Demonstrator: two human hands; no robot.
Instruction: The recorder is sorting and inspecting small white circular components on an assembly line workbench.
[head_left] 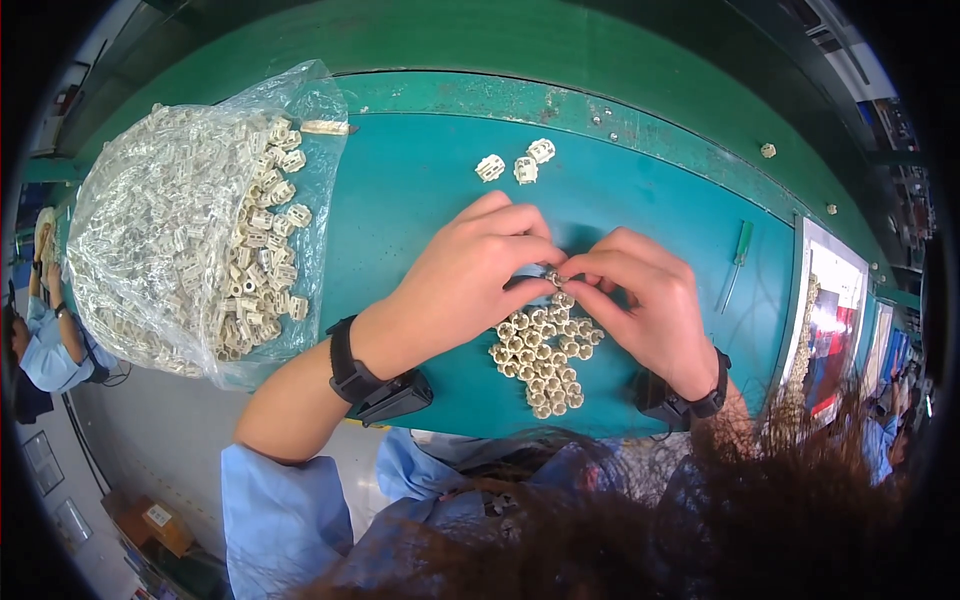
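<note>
Far left, beyond the tabletop [420, 150]: another person in a blue sleeve [60, 345], arm raised. Left part of tabletop: clear plastic bag [150, 240], bulging with cream parts; its mouth faces right, with loose pieces [262, 270] showing there.

Left forearm enters from the lower edge and slants up and right; black band [345, 365] at the wrist. Left hand [482, 250] is back-up, knuckles high, fingers curled and directed right. Its grip is a pinch, thumb below and index above, closed down to the small part [555, 278] with almost no gap at the tips.

Three cream pieces [526, 170] lie beyond the hands, two of them side by side, the third just left. Part is at the meeting point of both hands, its detail mostly hidden by fingers. Nearer the body, a cluster [545, 360] of cream sockets lies on the tabletop, just below the fingertips.

Right hand [648, 290] mirrors the left: wrist bent inward, knuckles up, fingers folded, thumb and index pinched on the same part. Black band on this wrist also.

Right of it, well apart: green-handled screwdriver [740, 250], then a framed sheet [835, 310].
</note>
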